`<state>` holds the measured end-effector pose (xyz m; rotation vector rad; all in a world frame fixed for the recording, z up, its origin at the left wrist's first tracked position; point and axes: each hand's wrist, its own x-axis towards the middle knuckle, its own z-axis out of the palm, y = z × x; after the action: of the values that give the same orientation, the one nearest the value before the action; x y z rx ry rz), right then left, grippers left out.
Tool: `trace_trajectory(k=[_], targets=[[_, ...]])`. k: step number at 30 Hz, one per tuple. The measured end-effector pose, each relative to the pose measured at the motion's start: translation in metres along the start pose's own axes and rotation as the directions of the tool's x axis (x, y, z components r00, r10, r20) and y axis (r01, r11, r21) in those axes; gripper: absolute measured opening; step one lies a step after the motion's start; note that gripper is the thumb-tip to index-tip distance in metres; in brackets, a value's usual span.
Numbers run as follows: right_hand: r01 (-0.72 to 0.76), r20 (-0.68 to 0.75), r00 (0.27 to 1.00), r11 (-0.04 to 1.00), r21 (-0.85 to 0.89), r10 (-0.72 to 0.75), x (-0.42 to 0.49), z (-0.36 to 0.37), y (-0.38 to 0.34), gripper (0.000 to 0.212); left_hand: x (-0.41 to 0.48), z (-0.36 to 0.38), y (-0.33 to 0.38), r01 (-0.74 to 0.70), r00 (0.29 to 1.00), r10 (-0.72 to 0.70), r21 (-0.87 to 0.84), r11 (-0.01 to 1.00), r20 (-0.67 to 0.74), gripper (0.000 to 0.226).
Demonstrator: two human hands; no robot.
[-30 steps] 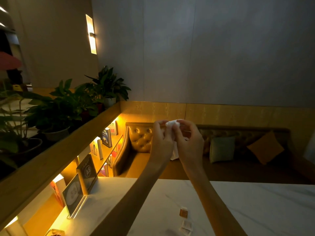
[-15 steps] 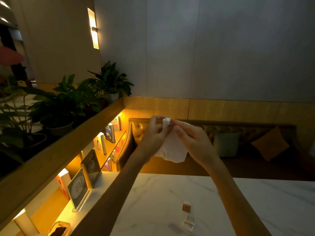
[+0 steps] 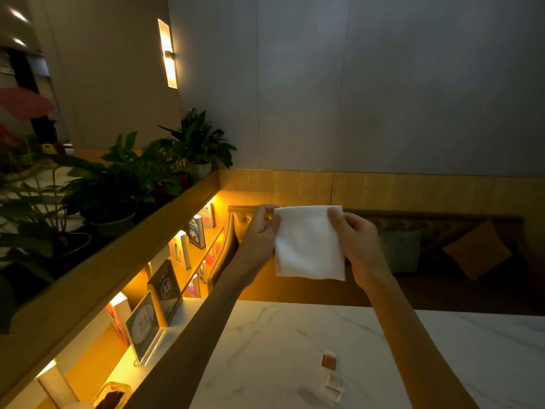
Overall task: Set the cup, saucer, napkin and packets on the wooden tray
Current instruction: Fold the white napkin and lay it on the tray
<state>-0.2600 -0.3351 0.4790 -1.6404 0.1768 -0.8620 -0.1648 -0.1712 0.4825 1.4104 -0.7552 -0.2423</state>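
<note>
Head view: left hand [image 3: 261, 231] and right hand [image 3: 354, 240] pinch napkin [image 3: 309, 243] by top corners, spread flat; suggest even tension, then lower it, avoiding packets [image 3: 331, 376] at 6 o'clock on counter [image 3: 265, 349].

The napkin [image 3: 309, 242] hangs above the far edge of the table [image 3: 280, 349], held between the left hand [image 3: 261, 231] at its 9 o'clock side and the right hand [image 3: 358, 242] at its 3 o'clock side, both pinching its upper corners. On the table, at 5 o'clock from the napkin, lie the packets [image 3: 332, 376], close together. A sofa [image 3: 427, 228] stands behind the table at 12 o'clock, with cushions [image 3: 477, 249] on it at 2 o'clock. At the table's 9 o'clock runs a shelf [image 3: 206, 252] of upright books [image 3: 197, 236], under a ledge [image 3: 97, 278] bearing plants [image 3: 124, 184].
</note>
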Motion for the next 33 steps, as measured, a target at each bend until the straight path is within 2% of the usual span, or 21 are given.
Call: trace_trajectory(k=[2, 5, 8, 10, 14, 18, 23, 28, 33], targets=[[0.041, -0.056, 0.997, 0.998, -0.051, -0.044, 0.002, 0.001, -0.001, 0.025, -0.004, 0.004, -0.002, 0.039, 0.999, -0.038, -0.068, 0.997, 0.004, 0.033], [0.045, -0.112, 0.992, 0.996, -0.077, -0.053, 0.004, -0.003, -0.005, 0.026, -0.014, 0.009, -0.006, 0.162, 0.987, -0.156, -0.269, 0.949, 0.043, 0.056], [0.065, -0.167, 0.983, 0.995, -0.08, -0.077, 0.005, -0.011, -0.01, 0.023, -0.03, 0.013, -0.022, 0.153, 0.986, -0.126, -0.313, 0.937, 0.106, 0.057], [0.094, -0.17, 0.98, 0.992, -0.08, -0.106, 0.006, -0.016, -0.014, 0.019, -0.042, 0.019, -0.029, 0.123, 0.985, -0.08, -0.291, 0.949, 0.155, 0.052], [0.132, -0.129, 0.98, 0.981, -0.142, -0.15, 0.007, -0.019, -0.019, 0.029, -0.05, 0.031, -0.03, 0.068, 0.991, -0.046, -0.179, 0.982, 0.124, 0.037], [0.22, -0.085, 0.967, 0.957, -0.188, -0.239, 0.006, -0.018, -0.024, 0.022, -0.048, 0.037, -0.025, 0.055, 0.997, -0.048, -0.121, 0.991, 0.056, 0.041], [0.231, -0.086, 0.967, 0.966, -0.113, -0.242, 0.006, -0.015, -0.03, 0.018, -0.05, 0.032, -0.019, 0.088, 0.984, -0.043, -0.265, 0.96, 0.171, 0.039], [0.204, -0.071, 0.976, 0.979, -0.015, -0.204, 0.007, -0.011, -0.036, 0.02, -0.051, 0.025, -0.014, 0.021, 0.97, 0.022, -0.174, 0.985, 0.244, 0.04], [0.212, -0.011, 0.977, 0.977, -0.01, -0.212, 0.007, -0.003, -0.039, 0.025, -0.048, 0.023, -0.007, -0.104, 0.974, 0.131, -0.148, 0.984, 0.187, 0.052]])
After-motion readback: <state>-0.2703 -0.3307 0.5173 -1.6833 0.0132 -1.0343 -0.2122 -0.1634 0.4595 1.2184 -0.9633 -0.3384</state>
